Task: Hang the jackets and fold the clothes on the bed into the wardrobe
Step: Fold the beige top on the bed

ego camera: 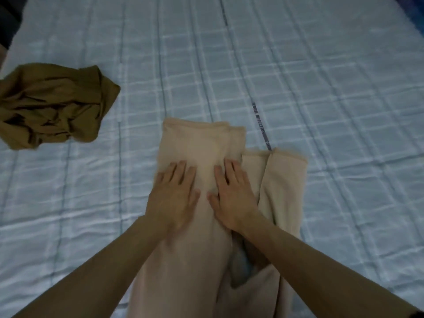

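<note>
Head cam view: I've got the left hand and the right hand lying palm-down, side by side, on the beige garment. Fingers are straight and a bit spread on both. The thumbs point in toward each other with a narrow strip of cloth between them. Neither hand has hold of anything, they're just flat on the fabric.

The beige garment runs from under the palms back toward me and out the bottom of the view. Its far edge sits a little past the fingertips. Looks like trousers, but I can't say for sure. A second section of it lies just right of the right hand, and its end is a bit nearer to me than the first one. Below the right wrist there's a gap in the cloth where the bed shows through.

It's all on the bed, which has a pale blue checked quilted cover. A thin printed strip runs along the cover, starting just beyond the right hand. The lettering is too blurry to read properly. Well off to the left of the left hand, and somewhat farther from me, sits a crumpled olive-brown garment, clear of the beige one. A dark blue thing pokes in at the far right corner, no idea what it is.
</note>
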Action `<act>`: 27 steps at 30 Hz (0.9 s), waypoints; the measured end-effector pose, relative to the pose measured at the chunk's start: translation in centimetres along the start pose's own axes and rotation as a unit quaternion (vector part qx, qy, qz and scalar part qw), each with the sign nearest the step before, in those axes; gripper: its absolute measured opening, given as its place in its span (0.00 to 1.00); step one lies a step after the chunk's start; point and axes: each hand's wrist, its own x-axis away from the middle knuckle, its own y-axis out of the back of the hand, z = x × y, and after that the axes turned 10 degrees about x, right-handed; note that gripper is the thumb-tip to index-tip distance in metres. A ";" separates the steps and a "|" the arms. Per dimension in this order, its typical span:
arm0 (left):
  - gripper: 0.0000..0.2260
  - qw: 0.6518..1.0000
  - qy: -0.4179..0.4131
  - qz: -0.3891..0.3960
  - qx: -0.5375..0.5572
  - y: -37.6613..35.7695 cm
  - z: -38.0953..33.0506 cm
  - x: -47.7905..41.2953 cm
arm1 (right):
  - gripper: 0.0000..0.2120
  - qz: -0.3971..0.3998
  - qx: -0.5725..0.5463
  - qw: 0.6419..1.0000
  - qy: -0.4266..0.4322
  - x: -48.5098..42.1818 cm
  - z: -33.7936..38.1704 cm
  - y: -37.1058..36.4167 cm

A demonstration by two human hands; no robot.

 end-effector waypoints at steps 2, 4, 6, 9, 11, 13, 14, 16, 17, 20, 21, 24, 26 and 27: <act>0.34 1.000 0.011 0.009 -0.006 -0.8 0.4 -1.6 | 0.37 0.006 0.006 1.000 -0.015 -1.8 -0.8 -0.1; 0.32 1.000 0.012 -0.005 -0.013 -1.2 0.6 -3.1 | 0.37 -0.012 0.005 0.999 -0.032 -3.5 -1.5 0.2; 0.32 1.000 0.013 -0.012 -0.016 -1.1 0.6 -4.8 | 0.36 -0.020 0.006 0.999 -0.040 -5.0 -2.0 0.6; 0.34 1.000 0.012 -0.012 -0.003 -0.7 0.2 -6.7 | 0.35 -0.027 -0.009 0.999 -0.034 -6.5 -2.6 1.2; 0.35 1.000 0.012 -0.006 -0.001 -0.3 0.1 -7.3 | 0.33 -0.038 -0.034 0.998 -0.036 -7.1 -2.8 1.5; 0.34 1.000 0.006 -0.011 0.003 0.5 -0.1 -7.4 | 0.31 -0.057 -0.062 0.995 -0.047 -7.2 -2.6 1.9; 0.33 1.000 -0.001 -0.018 0.009 0.9 -0.2 -7.4 | 0.31 -0.078 -0.075 0.993 -0.057 -7.1 -2.5 2.0; 0.32 0.999 -0.022 -0.030 0.021 1.4 -0.5 -7.4 | 0.31 -0.122 -0.086 0.986 -0.081 -6.9 -2.3 2.3; 0.31 0.998 -0.035 -0.035 0.024 1.6 -0.7 -7.5 | 0.31 -0.127 -0.080 0.984 -0.092 -6.6 -2.2 2.4; 0.31 0.998 -0.059 -0.018 0.010 0.7 -0.9 -8.6 | 0.32 -0.086 -0.034 0.988 -0.125 -6.4 -2.4 2.0; 0.32 0.998 -0.060 0.001 0.006 0.1 -0.7 -8.8 | 0.33 -0.064 -0.016 0.990 -0.127 -6.3 -2.6 1.7; 0.32 0.999 -0.050 0.018 0.007 -1.4 0.1 -9.2 | 0.35 -0.035 0.007 0.994 -0.105 -6.2 -3.0 0.9; 0.33 0.998 -0.051 0.030 0.012 -1.4 0.2 -9.4 | 0.34 -0.024 -0.019 0.995 -0.093 -5.6 -3.4 1.0; 0.33 0.998 -0.051 0.039 0.015 -1.2 0.1 -9.5 | 0.32 -0.025 -0.042 0.995 -0.090 -5.1 -3.5 1.2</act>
